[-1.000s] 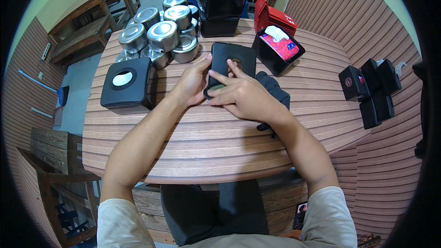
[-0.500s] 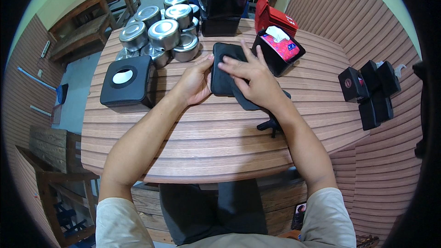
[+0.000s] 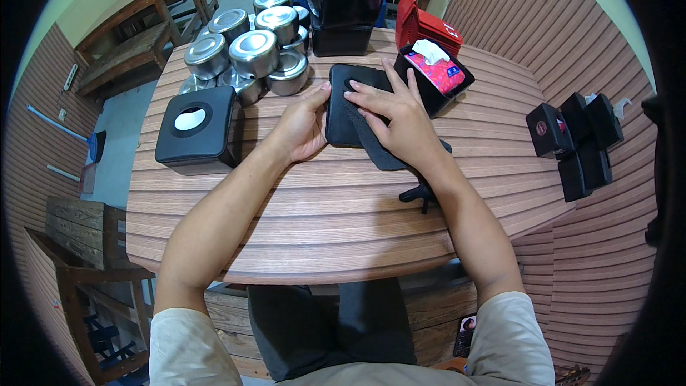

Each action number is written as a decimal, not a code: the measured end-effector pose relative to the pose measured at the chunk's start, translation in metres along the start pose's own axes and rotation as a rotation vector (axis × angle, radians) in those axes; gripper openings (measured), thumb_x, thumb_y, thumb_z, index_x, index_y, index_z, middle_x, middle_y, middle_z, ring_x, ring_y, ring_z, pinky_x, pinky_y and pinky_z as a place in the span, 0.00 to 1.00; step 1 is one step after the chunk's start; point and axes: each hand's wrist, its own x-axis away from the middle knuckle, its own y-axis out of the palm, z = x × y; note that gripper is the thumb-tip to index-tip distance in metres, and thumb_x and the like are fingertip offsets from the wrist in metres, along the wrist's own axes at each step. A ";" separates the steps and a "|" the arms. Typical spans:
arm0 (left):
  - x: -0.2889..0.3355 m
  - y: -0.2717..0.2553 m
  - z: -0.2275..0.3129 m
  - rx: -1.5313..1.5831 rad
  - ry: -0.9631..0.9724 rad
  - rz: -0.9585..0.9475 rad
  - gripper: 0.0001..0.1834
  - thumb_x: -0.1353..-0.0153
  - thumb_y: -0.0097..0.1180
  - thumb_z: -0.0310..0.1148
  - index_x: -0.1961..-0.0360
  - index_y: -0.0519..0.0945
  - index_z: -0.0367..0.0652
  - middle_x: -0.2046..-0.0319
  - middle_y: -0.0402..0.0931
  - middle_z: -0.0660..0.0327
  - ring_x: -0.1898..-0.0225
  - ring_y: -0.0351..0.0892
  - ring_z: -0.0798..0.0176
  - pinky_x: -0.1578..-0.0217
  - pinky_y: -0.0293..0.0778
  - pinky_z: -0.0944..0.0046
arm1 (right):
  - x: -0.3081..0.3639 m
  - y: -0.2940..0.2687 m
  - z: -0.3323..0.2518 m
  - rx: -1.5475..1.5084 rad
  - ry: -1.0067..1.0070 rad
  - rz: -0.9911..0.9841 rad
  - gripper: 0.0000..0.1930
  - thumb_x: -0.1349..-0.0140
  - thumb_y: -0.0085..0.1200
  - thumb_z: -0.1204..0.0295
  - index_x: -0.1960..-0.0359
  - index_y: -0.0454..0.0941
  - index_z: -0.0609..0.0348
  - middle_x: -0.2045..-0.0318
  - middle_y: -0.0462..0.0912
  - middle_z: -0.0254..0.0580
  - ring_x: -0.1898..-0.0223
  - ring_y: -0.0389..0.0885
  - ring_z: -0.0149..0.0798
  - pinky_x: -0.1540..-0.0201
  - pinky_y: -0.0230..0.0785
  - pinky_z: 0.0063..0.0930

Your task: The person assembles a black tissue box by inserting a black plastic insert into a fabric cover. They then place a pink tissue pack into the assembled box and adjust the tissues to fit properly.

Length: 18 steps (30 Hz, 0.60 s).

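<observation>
The person sits at a round slatted table (image 3: 286, 229) with a flat black lid (image 3: 341, 111) lying just past the middle of it, and both hands are on that lid. The left hand (image 3: 304, 125) steadies its left edge, fingers curled along the side and thumb up on top, so its grip is loosely closed against the edge rather than clamped around it. The right hand (image 3: 396, 111) lies flat, fingers spread and together pressing a dark cloth (image 3: 379, 150) down on the lid's top near its oval hole; that hand grasps nothing, it only presses. The cloth trails off the lid toward the person, along the right wrist. Just beyond the right hand sits an open black box (image 3: 436, 75) with a red tissue pack in it and a white tissue sticking up, no lid on it. To my eye the wiping of the lid is under way, and putting it back over that open box is yet to come. On the left stands a closed black box (image 3: 193, 129) with a pale oval hole, looking finished. Further back are two more stacked black boxes (image 3: 343, 3), a cluster of steel tins (image 3: 246, 53), and some red packs (image 3: 421, 25).
</observation>
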 end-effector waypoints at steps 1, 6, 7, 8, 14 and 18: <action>0.001 0.000 0.000 -0.007 0.004 0.012 0.24 0.12 0.32 0.43 0.29 0.68 0.38 0.40 0.79 0.45 0.41 0.86 0.50 0.39 0.87 0.51 | 0.000 0.000 -0.001 -0.008 -0.031 -0.013 0.18 0.34 0.68 0.71 0.43 0.91 0.38 0.37 0.88 0.34 0.19 0.61 0.61 0.20 0.34 0.80; 0.003 0.001 0.001 -0.019 -0.006 -0.023 0.24 0.12 0.31 0.43 0.29 0.68 0.38 0.39 0.79 0.44 0.41 0.86 0.50 0.39 0.87 0.50 | 0.004 -0.008 -0.009 -0.035 -0.178 -0.175 0.18 0.36 0.71 0.64 0.44 0.92 0.36 0.39 0.88 0.32 0.20 0.63 0.59 0.21 0.36 0.83; 0.002 0.001 0.002 -0.029 -0.006 -0.023 0.25 0.12 0.31 0.43 0.29 0.68 0.37 0.39 0.79 0.44 0.40 0.86 0.49 0.39 0.87 0.50 | 0.004 -0.009 -0.010 -0.042 -0.186 -0.223 0.18 0.37 0.71 0.63 0.44 0.92 0.35 0.39 0.89 0.31 0.20 0.63 0.58 0.21 0.36 0.84; 0.002 0.001 0.002 -0.060 -0.013 0.024 0.25 0.12 0.31 0.43 0.29 0.67 0.37 0.39 0.79 0.43 0.40 0.86 0.49 0.39 0.87 0.50 | 0.004 -0.009 -0.011 -0.048 -0.212 -0.258 0.18 0.37 0.72 0.62 0.44 0.92 0.35 0.39 0.89 0.31 0.20 0.63 0.57 0.21 0.35 0.84; 0.001 0.000 0.003 0.062 -0.060 -0.048 0.24 0.13 0.33 0.42 0.29 0.68 0.37 0.40 0.80 0.43 0.41 0.87 0.51 0.38 0.86 0.50 | 0.005 -0.002 -0.011 0.028 -0.171 -0.162 0.21 0.33 0.68 0.59 0.38 0.88 0.33 0.34 0.85 0.29 0.18 0.58 0.59 0.21 0.32 0.85; 0.001 -0.003 0.003 0.029 -0.079 -0.075 0.23 0.13 0.36 0.40 0.28 0.69 0.40 0.36 0.78 0.50 0.38 0.84 0.57 0.39 0.85 0.53 | 0.002 0.000 -0.011 0.162 -0.016 -0.016 0.26 0.27 0.60 0.58 0.28 0.79 0.34 0.25 0.75 0.31 0.16 0.48 0.67 0.23 0.31 0.87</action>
